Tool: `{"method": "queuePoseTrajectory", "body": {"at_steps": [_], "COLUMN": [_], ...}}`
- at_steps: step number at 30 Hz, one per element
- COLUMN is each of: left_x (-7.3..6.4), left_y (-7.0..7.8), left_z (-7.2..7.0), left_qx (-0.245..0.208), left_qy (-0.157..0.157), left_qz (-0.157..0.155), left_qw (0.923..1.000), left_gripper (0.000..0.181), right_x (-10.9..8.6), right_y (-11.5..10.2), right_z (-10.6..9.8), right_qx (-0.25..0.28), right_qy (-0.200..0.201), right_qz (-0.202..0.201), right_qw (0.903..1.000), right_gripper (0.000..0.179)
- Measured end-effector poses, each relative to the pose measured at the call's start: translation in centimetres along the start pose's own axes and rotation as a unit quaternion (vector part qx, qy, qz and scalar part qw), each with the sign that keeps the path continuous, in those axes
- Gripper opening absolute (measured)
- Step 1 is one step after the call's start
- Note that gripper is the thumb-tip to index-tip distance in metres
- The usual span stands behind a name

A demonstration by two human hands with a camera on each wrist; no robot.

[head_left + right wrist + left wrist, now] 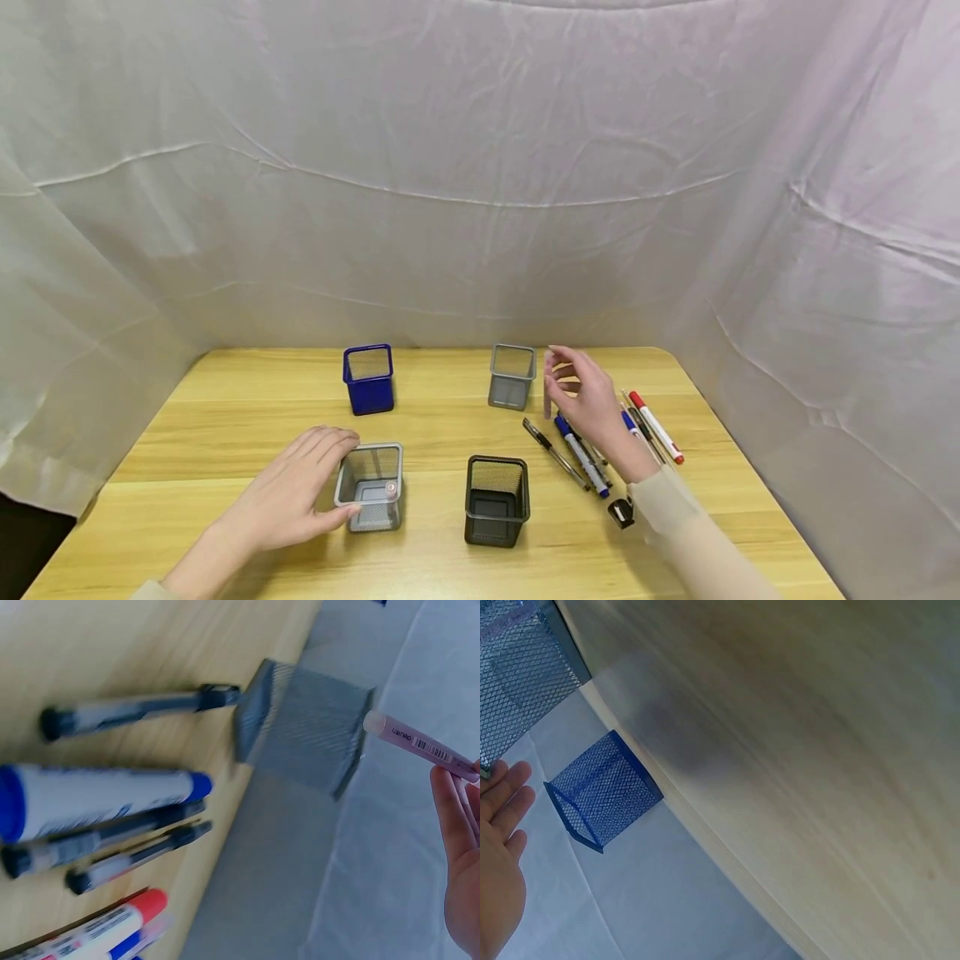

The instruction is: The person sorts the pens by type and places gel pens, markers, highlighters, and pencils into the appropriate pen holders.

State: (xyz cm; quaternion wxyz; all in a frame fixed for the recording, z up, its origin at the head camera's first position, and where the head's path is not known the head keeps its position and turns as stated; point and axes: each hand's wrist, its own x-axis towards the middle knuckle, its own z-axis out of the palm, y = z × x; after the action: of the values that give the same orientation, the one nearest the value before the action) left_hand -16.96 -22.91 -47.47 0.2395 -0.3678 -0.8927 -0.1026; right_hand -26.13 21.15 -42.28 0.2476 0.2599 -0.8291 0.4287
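Observation:
My left hand (296, 492) holds the near silver mesh pen holder (375, 523) by its left side, thumb at the front and fingers toward the back rim. Inside that holder is a small pinkish thing (391, 490), mostly hidden. With thumb and fingertips my right hand (588, 404) pinches a slim translucent pink stick (420, 742) with a barcode label; its kind is unclear. The stick hangs upright above the table, just right of the far silver mesh pen holder (510, 390). Under and beside the right hand lie a black pen (555, 452) and a blue-capped marker (583, 458).
A blue mesh pen holder (371, 393) stands at the back left. The black mesh pen holder (495, 529) stands near the front middle. A red-capped marker (658, 429) lies with several pens at the right, and a black sharpener (621, 512) sits in front of them.

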Motion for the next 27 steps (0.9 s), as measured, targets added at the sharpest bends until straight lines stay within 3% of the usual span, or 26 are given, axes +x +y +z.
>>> {"method": "queuePoseTrajectory", "body": {"at_steps": [11,17,22,27], "left_x": [-0.1,-0.1,0.0,0.0], "left_y": [-0.1,0.0,0.2,0.1], "left_z": [-0.1,-0.3,-0.4,-0.4], "left_qx": [-0.002,-0.003,-0.007,-0.008], "left_qy": [0.008,0.007,0.007,0.007], "left_qz": [0.007,0.004,0.002,0.004], "left_qw": [0.9999,1.0,0.9999,0.9999], "left_gripper": [0.082,0.081,0.081,0.081], "right_x": [0.4,0.5,0.4,0.5], "right_y": [-3.3,-4.8,-6.1,-7.4], "right_z": [1.3,2.7,3.6,4.8], "right_qx": [0.046,0.081,0.088,0.121], "right_qy": [0.011,0.019,0.004,-0.009], "right_qz": [-0.059,-0.127,-0.148,-0.192], "right_qw": [0.9971,0.9885,0.985,0.9738], "right_gripper": [0.053,0.052,0.048,0.049]}}
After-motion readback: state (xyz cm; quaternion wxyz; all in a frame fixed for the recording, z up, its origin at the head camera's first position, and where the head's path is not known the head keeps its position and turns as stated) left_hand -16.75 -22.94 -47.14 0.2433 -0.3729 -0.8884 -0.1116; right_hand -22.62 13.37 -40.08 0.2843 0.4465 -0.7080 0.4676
